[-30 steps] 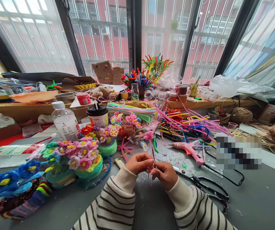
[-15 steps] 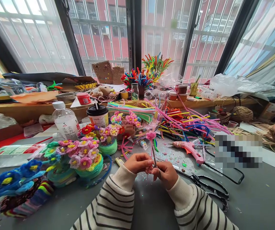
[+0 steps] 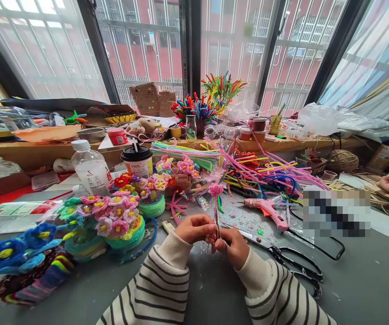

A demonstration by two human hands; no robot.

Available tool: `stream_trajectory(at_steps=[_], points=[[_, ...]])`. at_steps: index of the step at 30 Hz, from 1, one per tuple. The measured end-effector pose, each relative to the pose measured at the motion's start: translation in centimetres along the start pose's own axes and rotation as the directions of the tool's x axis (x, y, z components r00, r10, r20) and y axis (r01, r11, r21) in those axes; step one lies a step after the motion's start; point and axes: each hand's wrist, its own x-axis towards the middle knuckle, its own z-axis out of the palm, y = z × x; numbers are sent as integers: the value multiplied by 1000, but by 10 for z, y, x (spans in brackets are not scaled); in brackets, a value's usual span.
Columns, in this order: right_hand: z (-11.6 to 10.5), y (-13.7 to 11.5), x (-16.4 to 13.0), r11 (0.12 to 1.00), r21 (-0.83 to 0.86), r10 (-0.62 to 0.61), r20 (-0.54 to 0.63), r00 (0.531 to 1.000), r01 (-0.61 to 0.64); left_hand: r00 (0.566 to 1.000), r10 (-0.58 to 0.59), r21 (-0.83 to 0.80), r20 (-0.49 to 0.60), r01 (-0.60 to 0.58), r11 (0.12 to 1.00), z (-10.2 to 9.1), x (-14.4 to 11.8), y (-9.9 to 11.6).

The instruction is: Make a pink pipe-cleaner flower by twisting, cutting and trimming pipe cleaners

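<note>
While pinching a thin stem together, left hand and right hand both closed on it, just above the gray tabletop. Pink flower on top of the stem, standing up. Behind: cup with black lid and straw, bottle of clear water, jar on the shelf. Scissors near the right hand.

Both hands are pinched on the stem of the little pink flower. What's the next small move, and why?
Probably keep twisting the stem between the fingertips: left hand and right hand meet low on it, and the pink flower stands upright above them.
</note>
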Motion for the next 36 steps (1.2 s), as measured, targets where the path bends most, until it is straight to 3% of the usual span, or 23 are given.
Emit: stream_trajectory(at_steps=[9,16,23,36], points=[[2,1,0,995,-31,94,-140,986,-99,998,-20,-2,-53,20,1000,-1,0,-2],[2,8,1,999,1,33,-103,994,-34,995,55,5,-78,-55,998,0,2,1],[3,3,0,998,-65,-13,-5,1000,13,996,83,0,-11,-83,997,0,2,-1],[1,1,2,988,-146,43,-111,993,-59,999,25,9,-48,-24,1000,2,1,0]])
